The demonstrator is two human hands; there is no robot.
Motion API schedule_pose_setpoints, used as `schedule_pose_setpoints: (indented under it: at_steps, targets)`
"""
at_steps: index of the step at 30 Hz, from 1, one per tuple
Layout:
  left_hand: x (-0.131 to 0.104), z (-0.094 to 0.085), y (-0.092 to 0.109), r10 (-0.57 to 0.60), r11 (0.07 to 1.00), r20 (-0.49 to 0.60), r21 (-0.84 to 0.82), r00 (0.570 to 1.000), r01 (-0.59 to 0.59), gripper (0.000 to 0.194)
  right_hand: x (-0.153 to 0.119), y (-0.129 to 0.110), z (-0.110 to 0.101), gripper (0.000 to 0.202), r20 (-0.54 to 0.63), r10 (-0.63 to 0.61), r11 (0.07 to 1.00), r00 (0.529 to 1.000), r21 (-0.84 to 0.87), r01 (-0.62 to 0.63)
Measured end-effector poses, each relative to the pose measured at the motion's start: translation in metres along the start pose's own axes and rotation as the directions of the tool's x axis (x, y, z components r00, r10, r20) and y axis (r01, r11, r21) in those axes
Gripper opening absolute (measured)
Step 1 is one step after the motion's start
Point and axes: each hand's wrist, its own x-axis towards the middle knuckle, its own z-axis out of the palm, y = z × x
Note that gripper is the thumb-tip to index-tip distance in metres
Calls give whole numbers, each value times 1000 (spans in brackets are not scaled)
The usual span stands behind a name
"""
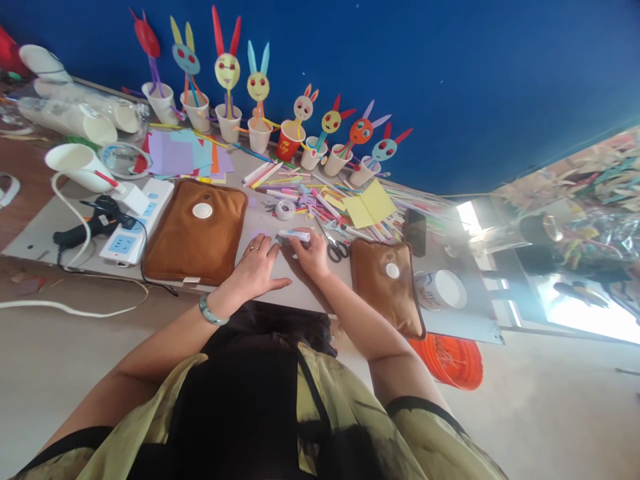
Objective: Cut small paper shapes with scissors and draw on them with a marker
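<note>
My right hand (311, 253) is closed around a small white tube (296, 235), its tip pointing left, low over the table. My left hand (257, 267) lies on the table to the left of it, fingers spread and thumb stretched out toward the right. A small purple piece (259, 235) shows by its fingertips. Just right of my right hand lie scissors (338, 249) with black handles. A roll of clear tape (285, 210) sits behind my hands. Markers (263, 175) and coloured scraps are heaped beyond the tape.
Paper cups (229, 124) with rabbit-faced figures line the blue wall. Brown cushions (195, 233) flank my hands. At the left are a power strip (137, 223) and a black glue gun (95, 223). A phone (415, 232), a white tub (440, 290) and an orange bucket (453, 361) stand right.
</note>
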Motion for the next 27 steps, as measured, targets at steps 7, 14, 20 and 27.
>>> schedule_pose_setpoints:
  at_steps: [7,14,20,27]
  targets:
    - [-1,2,0,-3,999,7,34,1000,3,82,-2,1,-2,15,-136,51,998,989,33,-47]
    - [-1,1,1,-5,999,27,44,1000,4,85,-2,2,-5,9,-169,79,997,982,3,-79]
    - [0,0,4,-1,997,52,82,999,-3,84,-1,0,-6,8,-131,55,998,990,0,-55]
    - [1,-1,6,-23,996,74,93,997,16,81,0,-2,-5,6,-64,80,996,995,-19,-82]
